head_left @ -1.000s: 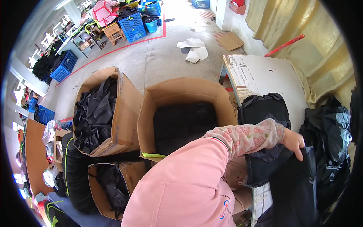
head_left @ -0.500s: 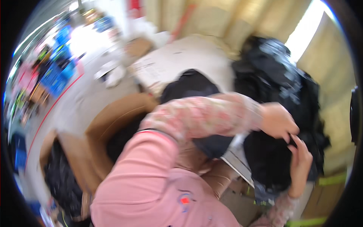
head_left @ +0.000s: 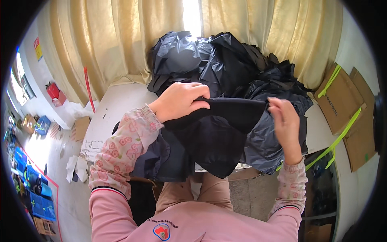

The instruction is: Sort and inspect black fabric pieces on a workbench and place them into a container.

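A piece of black cloth (head_left: 213, 137) is stretched between my two hands above the table's front edge. My left hand (head_left: 181, 100) pinches its upper left corner between thumb and fingers. At the upper right corner, my right hand (head_left: 285, 121) has its fingertips closed on the edge; these fingers are slightly blurred. The cloth's lower part hangs down in a rounded flap. Beneath it lie more dark fabric pieces (head_left: 173, 161) at the table's front edge, partly covered. Directly behind my hands is a large heap of black plastic bags (head_left: 225, 60).
The white table (head_left: 111, 105) stands against yellow curtains (head_left: 117, 40). Flattened cardboard (head_left: 338, 105) with yellow-green straps leans at the right. Below my left arm is an open box (head_left: 145, 197) with dark contents. Blue crates (head_left: 42, 205) stand on the floor at far left.
My view has swung right to face the table and bag heap. My hands were close together at the right; now they are apart, with the black cloth spread between them.
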### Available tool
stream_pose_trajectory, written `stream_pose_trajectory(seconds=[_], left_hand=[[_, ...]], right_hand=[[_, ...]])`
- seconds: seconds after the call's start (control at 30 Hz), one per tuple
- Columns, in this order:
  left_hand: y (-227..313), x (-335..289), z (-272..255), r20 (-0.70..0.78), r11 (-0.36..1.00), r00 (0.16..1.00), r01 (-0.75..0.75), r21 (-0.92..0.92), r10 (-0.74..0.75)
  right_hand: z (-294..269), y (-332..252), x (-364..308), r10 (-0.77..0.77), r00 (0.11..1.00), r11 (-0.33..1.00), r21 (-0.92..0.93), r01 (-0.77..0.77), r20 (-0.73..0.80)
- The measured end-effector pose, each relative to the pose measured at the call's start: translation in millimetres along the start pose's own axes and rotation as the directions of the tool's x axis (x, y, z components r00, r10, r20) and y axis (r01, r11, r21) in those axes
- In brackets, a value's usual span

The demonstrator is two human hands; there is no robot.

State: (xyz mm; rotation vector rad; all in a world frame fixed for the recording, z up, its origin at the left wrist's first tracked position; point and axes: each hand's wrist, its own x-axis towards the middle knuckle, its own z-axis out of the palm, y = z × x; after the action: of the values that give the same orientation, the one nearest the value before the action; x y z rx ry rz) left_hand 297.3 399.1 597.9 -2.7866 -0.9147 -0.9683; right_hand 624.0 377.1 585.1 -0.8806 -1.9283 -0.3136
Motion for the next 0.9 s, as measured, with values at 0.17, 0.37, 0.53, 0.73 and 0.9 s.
stream_pose_trajectory(seconds=[0.17, 0.37, 0.53, 0.73, 0.9], left_hand=[[17, 23, 8, 0.007, 0.994, 0.995, -0.104, -0.019, 0.104], [-55, -31, -18, -0.173, 0.971, 0.958, 0.211, -0.110, -0.228], [-99, -110, 4, -0.170, 0.708, 0.720, 0.561, -0.428, -0.673], [-7, -187, 138, 0.723, -0.036, 0.576, 0.772, -0.634, -0.381], [50, -215, 223, 0.735, -0.728, 0.613, 0.358, -0.585, -0.289]], right_hand=[[37, -51, 22, -0.236, 0.923, 0.971, 0.034, 0.237, 0.305], [33, -35, 23, -0.156, 0.923, 0.988, 0.068, 0.141, 0.352], [25, -26, 36, 0.014, 0.860, 0.949, 0.265, -0.173, 0.510], [62, -58, 76, 0.044, 0.801, 0.610, 0.619, -0.495, 0.597], [103, -129, 111, 0.008, 0.890, 0.246, 0.862, -0.443, 0.455]])
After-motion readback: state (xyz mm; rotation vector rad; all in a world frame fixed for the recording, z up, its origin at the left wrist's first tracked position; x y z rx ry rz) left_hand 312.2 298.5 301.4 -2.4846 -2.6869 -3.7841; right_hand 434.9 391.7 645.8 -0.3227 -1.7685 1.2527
